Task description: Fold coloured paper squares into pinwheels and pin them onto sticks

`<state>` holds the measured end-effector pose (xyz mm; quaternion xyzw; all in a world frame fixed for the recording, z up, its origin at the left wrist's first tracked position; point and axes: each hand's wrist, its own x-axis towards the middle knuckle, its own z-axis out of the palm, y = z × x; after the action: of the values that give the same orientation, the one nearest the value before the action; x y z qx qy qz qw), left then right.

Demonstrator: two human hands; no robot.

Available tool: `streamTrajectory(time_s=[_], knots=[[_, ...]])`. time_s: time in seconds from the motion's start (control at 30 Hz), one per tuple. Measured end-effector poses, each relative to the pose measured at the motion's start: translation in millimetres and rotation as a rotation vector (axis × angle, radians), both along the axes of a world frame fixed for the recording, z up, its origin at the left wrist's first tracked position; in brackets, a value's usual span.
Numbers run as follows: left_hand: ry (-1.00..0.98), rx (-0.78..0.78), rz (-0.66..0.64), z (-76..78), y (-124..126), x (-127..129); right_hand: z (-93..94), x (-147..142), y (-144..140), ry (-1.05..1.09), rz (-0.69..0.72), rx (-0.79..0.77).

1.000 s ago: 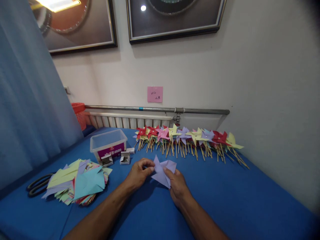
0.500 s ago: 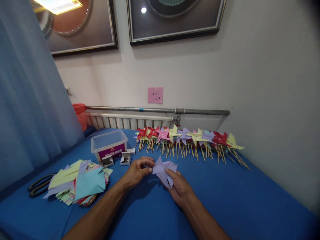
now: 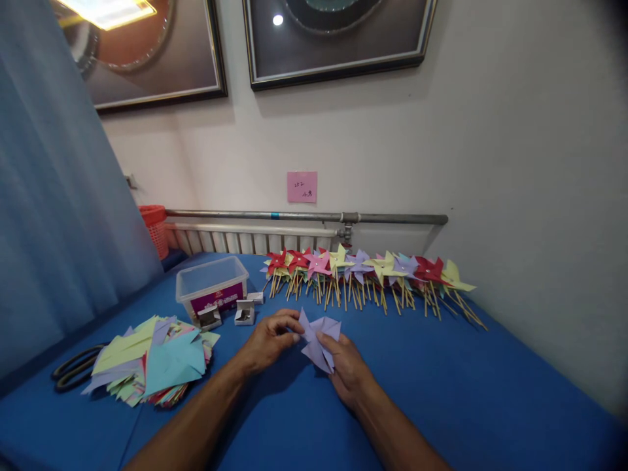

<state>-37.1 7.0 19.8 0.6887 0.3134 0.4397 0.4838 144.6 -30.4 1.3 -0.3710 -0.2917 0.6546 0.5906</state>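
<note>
We've got a lilac paper pinwheel (image 3: 320, 340) up off the blue table (image 3: 441, 392), near-centre, w/ both hands on it. Left hand (image 3: 267, 340) is closed in a pinch at the paper's left edge, thumb & forefinger tips meeting by the centre; right hand (image 3: 346, 369) holds it from below/right, thumb pressed on the face, fingers tucked behind, so closed on the paper too. Whether a pin or stick sits in the left pinch, we can't tell; too small.

Our read: we're gathering the corner flaps to the centre. To do it well, keep the right thumb firm on the middle so flaps already brought in don't spring back, and let the left fingertips bring one corner at a time, curving not creasing, since hard folds would flatten the blades. Keep the piece level & close, corners overlapping at one spot.

Around us: stack of cut coloured paper (image 3: 152, 360) near-left, black scissors (image 3: 76, 371) just left of it. A clear plastic box (image 3: 212, 282) sits far-left of the hands, w/ two small open cardboard boxes (image 3: 244, 313) just in front of it. Along the far edge, under the radiator pipe (image 3: 304, 214), a row of finished pinwheels (image 3: 363, 271) on wooden sticks runs left to right, well apart from the hands. Pink note (image 3: 301, 187) on the wall above.
</note>
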Motion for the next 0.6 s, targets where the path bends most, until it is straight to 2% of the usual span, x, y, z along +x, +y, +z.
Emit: streamTrajectory(time_s=[0.27, 0.4, 0.6], knots=[[0.053, 0.044, 0.059, 0.1, -5.9, 8.3, -13.6, -2.8, 6.1, -0.260, -0.169, 0.040], [0.116, 0.085, 0.051, 2.5, -9.6, 10.2, -10.8, -2.5, 5.9, -0.318, -0.180, 0.056], [0.249, 0.201, 0.118, 3.6, -12.4, 11.5, -10.4, -4.0, 6.5, -0.378, -0.170, 0.057]])
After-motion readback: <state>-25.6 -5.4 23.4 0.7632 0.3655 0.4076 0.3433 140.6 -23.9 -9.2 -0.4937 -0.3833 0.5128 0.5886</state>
